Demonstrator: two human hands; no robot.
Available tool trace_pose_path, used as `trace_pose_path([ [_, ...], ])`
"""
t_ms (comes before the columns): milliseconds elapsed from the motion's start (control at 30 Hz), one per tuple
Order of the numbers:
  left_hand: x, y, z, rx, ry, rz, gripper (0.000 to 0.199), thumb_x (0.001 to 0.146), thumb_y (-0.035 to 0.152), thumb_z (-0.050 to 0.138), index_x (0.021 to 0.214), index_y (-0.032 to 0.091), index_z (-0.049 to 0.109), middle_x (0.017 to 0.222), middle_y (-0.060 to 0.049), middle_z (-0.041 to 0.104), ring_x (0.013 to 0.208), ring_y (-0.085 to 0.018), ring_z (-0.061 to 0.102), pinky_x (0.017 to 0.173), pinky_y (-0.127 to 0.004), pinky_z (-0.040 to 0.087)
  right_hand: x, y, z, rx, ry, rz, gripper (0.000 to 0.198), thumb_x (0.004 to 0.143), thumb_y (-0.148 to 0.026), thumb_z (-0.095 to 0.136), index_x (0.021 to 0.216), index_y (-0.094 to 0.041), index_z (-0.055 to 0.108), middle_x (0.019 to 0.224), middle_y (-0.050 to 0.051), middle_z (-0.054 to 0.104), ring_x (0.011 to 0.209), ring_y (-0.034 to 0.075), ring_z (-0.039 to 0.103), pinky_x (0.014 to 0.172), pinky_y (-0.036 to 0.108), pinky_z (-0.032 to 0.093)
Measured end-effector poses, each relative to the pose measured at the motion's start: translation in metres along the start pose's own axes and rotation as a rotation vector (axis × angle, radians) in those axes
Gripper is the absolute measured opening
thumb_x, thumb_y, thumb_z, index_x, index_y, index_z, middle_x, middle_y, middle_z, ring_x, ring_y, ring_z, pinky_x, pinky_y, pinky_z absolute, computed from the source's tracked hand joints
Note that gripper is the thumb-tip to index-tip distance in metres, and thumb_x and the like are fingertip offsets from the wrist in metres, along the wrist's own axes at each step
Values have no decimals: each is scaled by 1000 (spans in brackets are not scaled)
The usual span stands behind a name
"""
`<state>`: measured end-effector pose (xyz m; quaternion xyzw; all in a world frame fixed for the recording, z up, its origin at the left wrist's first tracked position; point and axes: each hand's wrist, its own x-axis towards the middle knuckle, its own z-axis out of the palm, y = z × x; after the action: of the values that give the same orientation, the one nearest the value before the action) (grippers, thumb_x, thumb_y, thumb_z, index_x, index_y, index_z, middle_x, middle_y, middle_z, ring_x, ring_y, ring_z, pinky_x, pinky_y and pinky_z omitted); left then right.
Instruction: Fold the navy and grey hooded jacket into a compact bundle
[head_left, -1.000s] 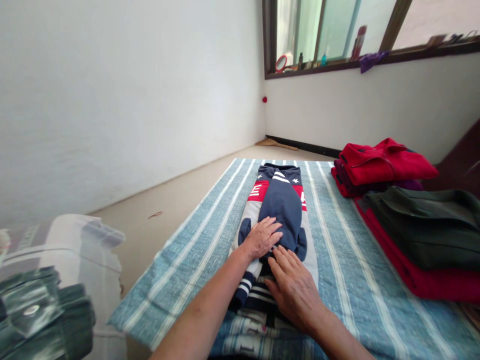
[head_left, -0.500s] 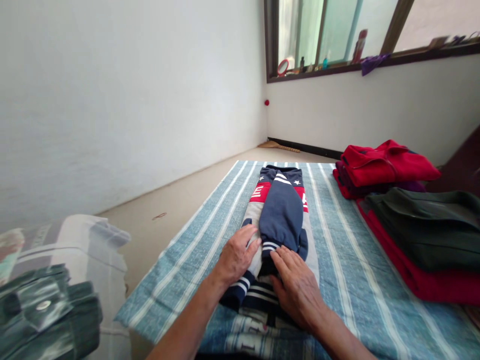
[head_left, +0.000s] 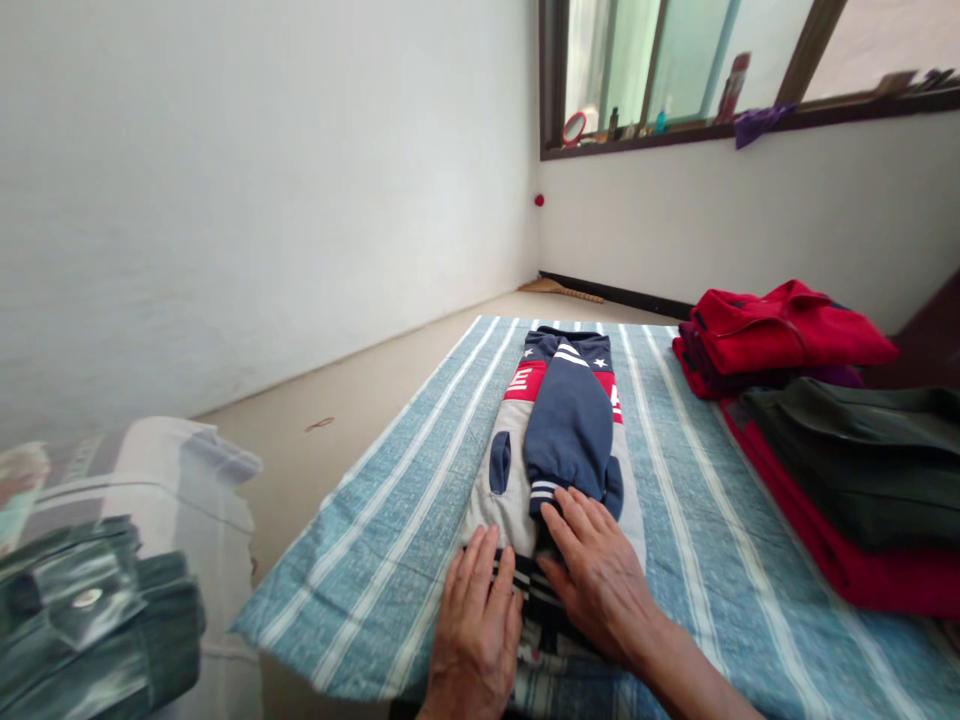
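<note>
A folded jacket [head_left: 506, 440] lies lengthwise in front of me, grey in the body, with a navy collar and red panels with white letters. One navy sleeve [head_left: 568, 430] is laid down its middle, its striped cuff towards me. My left hand [head_left: 476, 615] rests flat on the left part of the striped hem, fingers stretched out. Beside it, my right hand [head_left: 596, 570] lies over the end of the cuff and the hem, its fingers extended and gripping nothing visible. Both hands hide part of the hem.
The jacket rests on a blue striped cloth [head_left: 375, 530]. To the right are stacks of folded clothes, with a red garment [head_left: 795, 330] and a dark green one [head_left: 862, 450]. At left, folded green garments [head_left: 97, 620] sit on a pale covered surface [head_left: 225, 560].
My left hand has moved from beside the cuff down to the hem, uncovering the left pocket. The striped band at lower left is now mostly under it. My right hand stays near the cuff.
</note>
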<state>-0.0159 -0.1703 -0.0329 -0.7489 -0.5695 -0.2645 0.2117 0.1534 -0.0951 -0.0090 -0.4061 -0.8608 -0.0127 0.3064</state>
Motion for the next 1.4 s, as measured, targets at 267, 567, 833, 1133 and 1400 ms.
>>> trace_pose_path([
  [267,-2,-8,-2,26,-12,43,56,87,16,47,143,18,38,136,-16,54,126,-31,50,94,-48,52,-3,-4,10,-95,7,-9,42,83,-23,58,124,-13,57,133,16,55,124,33,48,102,49,42],
  [567,0,-7,-4,6,-13,42,50,88,16,48,137,14,43,135,-19,53,127,-32,47,94,-50,51,-3,3,-3,17,145,-20,35,87,-22,53,120,-12,58,128,17,57,121,30,52,98,48,46],
  [833,3,-5,-7,-43,-27,17,44,88,11,49,132,13,47,136,-18,51,129,-30,45,97,-48,50,-42,24,-28,22,270,-78,22,91,-16,49,109,-13,61,117,15,63,112,27,58,92,47,51],
  [1133,2,-6,-7,-30,-32,29,42,88,10,48,130,10,48,135,-21,50,129,-32,44,96,-50,49,-48,-9,5,-75,267,-160,32,89,-9,35,97,-11,66,113,21,63,118,34,54,88,52,50],
  [1400,5,-4,-11,-60,-53,18,40,88,10,49,128,11,48,136,-21,49,130,-31,43,97,-50,50,-54,-9,-4,-65,211,-136,28,88,-13,42,103,-12,64,122,22,59,125,35,47,94,55,46],
])
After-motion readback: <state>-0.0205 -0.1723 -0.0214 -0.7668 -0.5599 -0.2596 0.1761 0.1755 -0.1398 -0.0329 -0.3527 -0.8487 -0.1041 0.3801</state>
